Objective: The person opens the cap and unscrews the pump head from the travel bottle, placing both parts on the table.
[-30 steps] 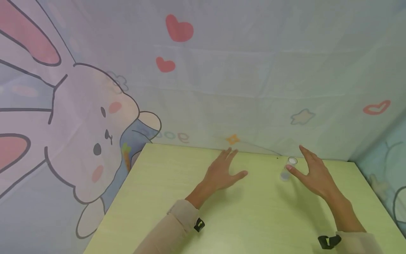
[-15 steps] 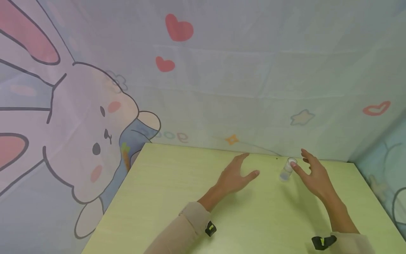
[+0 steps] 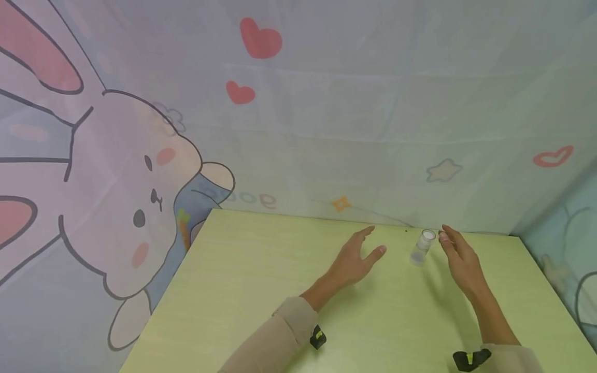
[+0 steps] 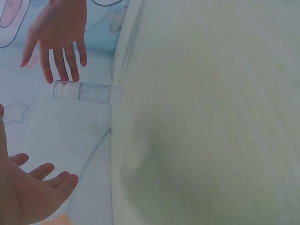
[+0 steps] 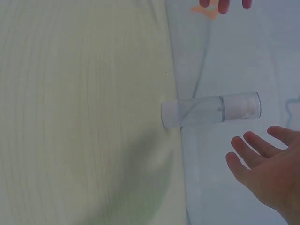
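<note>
Bottle (image 5: 201, 111) | upright | just beside right fingers (image 5: 246, 152) | left fingers (image 4: 43, 171) farther

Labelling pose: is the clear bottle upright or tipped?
Upright: in the head view, the clear bottle stands base-down on the table, its round top uppermost.

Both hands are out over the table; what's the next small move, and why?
I'd probably bring the right hand slightly inward and close its fingers around the clear bottle. The bottle stands upright on the table between the hands, and the right hand is nearer than the left hand; a visible gap shows neither holds it.
</note>
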Action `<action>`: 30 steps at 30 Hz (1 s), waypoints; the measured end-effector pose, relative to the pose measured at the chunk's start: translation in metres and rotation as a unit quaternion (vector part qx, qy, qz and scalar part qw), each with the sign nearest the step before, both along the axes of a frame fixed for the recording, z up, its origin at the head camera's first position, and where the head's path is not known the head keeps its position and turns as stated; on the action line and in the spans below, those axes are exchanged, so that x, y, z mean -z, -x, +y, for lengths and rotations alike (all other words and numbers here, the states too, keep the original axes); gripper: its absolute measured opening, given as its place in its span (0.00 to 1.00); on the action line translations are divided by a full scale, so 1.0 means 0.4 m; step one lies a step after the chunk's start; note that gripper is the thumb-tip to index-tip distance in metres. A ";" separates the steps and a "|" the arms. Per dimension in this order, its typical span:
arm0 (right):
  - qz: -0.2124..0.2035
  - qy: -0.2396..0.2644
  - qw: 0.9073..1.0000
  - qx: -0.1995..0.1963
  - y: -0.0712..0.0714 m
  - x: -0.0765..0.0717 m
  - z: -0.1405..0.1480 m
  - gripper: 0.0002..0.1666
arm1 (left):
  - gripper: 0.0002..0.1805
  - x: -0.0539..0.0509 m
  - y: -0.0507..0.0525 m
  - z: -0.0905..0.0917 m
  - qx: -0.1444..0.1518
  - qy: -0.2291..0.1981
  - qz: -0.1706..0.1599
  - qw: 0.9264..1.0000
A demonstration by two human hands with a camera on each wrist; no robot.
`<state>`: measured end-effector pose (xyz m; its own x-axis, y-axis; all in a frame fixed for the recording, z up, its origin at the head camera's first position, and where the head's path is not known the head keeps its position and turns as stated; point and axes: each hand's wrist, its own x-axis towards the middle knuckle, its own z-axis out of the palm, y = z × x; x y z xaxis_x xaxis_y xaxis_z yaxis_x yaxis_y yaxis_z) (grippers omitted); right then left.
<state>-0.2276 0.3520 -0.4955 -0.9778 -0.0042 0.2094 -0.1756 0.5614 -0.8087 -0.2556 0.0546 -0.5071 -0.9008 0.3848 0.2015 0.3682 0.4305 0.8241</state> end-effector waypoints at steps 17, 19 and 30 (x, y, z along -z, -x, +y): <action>0.023 0.029 0.998 0.047 0.006 0.039 -0.002 0.37 | 0.33 0.032 0.004 0.062 0.049 -0.082 -0.021 0.995; 0.018 0.033 0.998 0.049 0.006 0.044 -0.004 0.38 | 0.31 0.035 0.002 0.074 0.052 -0.091 -0.028 0.994; 0.006 0.049 0.997 0.051 0.013 0.077 -0.016 0.34 | 0.29 0.043 -0.012 0.143 0.036 -0.079 -0.077 0.993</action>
<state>-0.2326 0.3456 -0.5261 -0.9695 0.1169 0.2154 -0.1310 0.4956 -0.8586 -0.2510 0.1119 -0.5243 -0.8971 0.4231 0.1274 0.2584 0.2683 0.9280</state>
